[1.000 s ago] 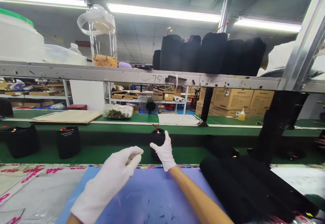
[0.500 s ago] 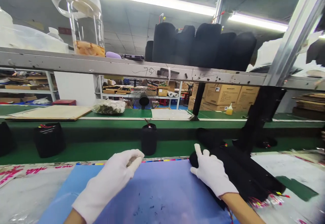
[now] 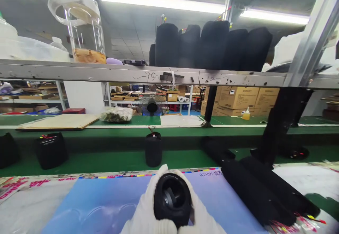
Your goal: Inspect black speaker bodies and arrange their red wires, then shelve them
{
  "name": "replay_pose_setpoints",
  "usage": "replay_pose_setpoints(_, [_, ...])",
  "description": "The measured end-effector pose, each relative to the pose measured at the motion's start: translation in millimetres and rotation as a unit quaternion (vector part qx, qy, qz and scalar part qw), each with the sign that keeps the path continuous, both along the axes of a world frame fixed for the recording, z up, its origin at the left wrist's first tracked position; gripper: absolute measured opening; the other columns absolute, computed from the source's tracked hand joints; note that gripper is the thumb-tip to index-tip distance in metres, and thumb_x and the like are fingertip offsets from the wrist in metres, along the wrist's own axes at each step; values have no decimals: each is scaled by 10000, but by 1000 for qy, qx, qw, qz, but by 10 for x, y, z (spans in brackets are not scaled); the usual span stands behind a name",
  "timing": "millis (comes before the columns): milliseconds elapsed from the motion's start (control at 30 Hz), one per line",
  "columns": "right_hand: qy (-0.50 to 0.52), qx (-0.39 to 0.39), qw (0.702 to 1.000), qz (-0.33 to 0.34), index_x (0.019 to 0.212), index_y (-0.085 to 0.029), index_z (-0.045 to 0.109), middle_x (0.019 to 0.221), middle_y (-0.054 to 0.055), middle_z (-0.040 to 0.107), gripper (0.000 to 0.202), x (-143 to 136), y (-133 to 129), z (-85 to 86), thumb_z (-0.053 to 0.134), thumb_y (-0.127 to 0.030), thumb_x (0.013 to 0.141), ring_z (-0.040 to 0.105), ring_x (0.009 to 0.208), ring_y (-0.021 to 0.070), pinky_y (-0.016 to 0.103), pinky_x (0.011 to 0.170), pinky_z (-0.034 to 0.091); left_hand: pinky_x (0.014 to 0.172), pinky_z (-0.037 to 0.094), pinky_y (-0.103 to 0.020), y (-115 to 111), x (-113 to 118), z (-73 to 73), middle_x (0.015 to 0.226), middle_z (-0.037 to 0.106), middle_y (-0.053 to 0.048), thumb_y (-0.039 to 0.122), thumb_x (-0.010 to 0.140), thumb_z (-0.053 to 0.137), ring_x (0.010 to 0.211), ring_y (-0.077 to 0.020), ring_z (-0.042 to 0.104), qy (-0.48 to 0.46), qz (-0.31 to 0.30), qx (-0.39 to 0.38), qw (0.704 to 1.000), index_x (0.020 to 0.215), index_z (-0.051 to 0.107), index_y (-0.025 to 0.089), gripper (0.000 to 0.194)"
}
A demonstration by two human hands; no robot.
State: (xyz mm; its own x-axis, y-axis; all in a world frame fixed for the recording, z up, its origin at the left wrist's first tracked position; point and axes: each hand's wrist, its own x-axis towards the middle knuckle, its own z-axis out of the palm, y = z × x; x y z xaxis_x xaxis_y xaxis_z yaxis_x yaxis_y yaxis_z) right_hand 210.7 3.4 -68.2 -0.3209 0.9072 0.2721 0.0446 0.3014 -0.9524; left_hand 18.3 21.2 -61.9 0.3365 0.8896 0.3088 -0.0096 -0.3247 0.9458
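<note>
Both my white-gloved hands are closed round a black cloth-covered cylinder [image 3: 171, 217], low in the middle of the head view. Its open end faces me, showing a dark hollow with something greyish inside that I cannot make out. My left hand [image 3: 145, 209] grips its left side and my right hand [image 3: 199, 205] its right side, thumbs together at the lower edge. Beneath them lies a blue sheet [image 3: 106, 198]. To the right, similar long black cylinders [image 3: 254, 188] lie side by side, with coloured wire ends toward me.
Beyond the sheet runs a green conveyor belt [image 3: 106, 158], carrying a small upright black cylinder [image 3: 153, 151] with red wires and a wider one [image 3: 51, 152]. Overhead, a metal shelf [image 3: 119, 73] holds a glass jar [image 3: 87, 36] and several black cylinders [image 3: 214, 45]. A dark post [image 3: 278, 131] stands at right.
My right hand has come from the black cylinders at right to the middle, and a black cylinder is now there. The left hand, empty before, has closed on it too.
</note>
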Motion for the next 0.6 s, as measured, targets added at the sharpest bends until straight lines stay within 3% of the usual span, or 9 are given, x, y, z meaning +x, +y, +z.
replay_pose_setpoints(67, [5,9,1000,-3,1323,-209,515,1378,107,528,457,-5,-43,-16,645,-353,909,568,1190,280,502,981,482,1084,452,-447,-32,-27,-66,1421,562,-83,573,695,748,1319,-373,492,17,31,-7,999,1422,480,269,833])
replay_pose_setpoints(167, [4,16,1000,-12,1245,-185,565,1278,88,586,330,-7,-85,25,594,-327,948,616,1085,241,454,901,535,1077,465,-450,-43,-40,-163,1414,572,-61,506,814,653,1324,-364,490,53,78,-10,995,1349,569,289,583])
replay_pose_setpoints(367, [-18,40,998,-39,1241,-186,567,1270,88,591,327,14,-117,84,596,-326,946,622,1072,236,445,892,540,1092,441,-482,10,-40,-290,1399,585,-47,596,759,675,1341,-368,466,95,78,51,991,1399,505,317,719])
replay_pose_setpoints(467, [-38,56,996,-52,1240,-183,567,1261,88,595,333,44,-127,118,602,-330,943,626,1061,235,442,880,546,1108,407,-518,64,-73,-332,1464,514,-87,673,706,677,1349,-394,448,97,62,126,985,1423,474,287,839])
replay_pose_setpoints(600, [-67,75,993,-58,1228,-203,578,1268,84,594,306,75,-75,195,589,-328,950,621,1069,230,430,885,546,1085,432,-457,188,-142,-288,1416,565,-94,541,836,619,1292,-326,527,142,65,317,935,1447,418,307,684])
